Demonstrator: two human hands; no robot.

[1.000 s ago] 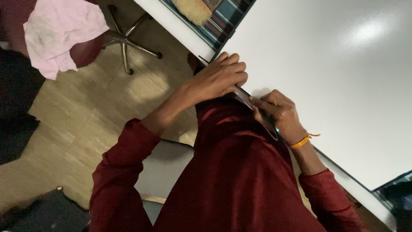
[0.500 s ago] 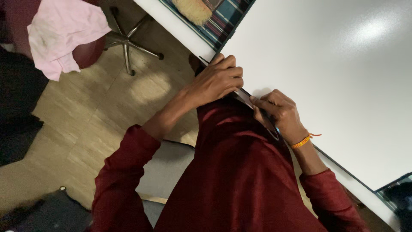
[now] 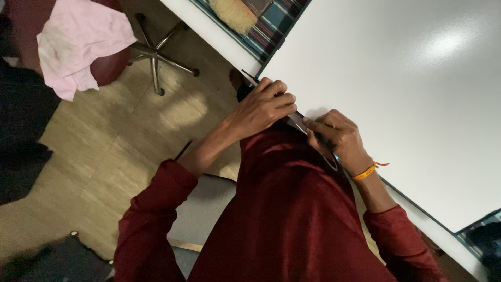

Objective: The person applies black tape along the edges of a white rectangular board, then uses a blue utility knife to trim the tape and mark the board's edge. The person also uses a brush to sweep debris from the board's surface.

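A large white board [image 3: 407,89] with a thin dark rim lies on the table in front of me. My left hand [image 3: 265,107] curls its fingers over the board's near edge, close to its corner. My right hand [image 3: 336,134], with an orange band at the wrist, pinches a thin grey strip [image 3: 297,121] that runs along the same edge between both hands. What the strip is I cannot make out. My dark red shirt hides the edge below the hands.
A checked cloth [image 3: 271,28] with a yellowish brush-like thing [image 3: 232,11] lies at the table's far end. On the wooden floor to the left stands a swivel chair [image 3: 156,55] draped with a pink cloth [image 3: 78,39]. A dark bag [image 3: 52,261] sits at the bottom left.
Both hands stay at the board's near edge in the same grip. Only the view has drifted slightly.
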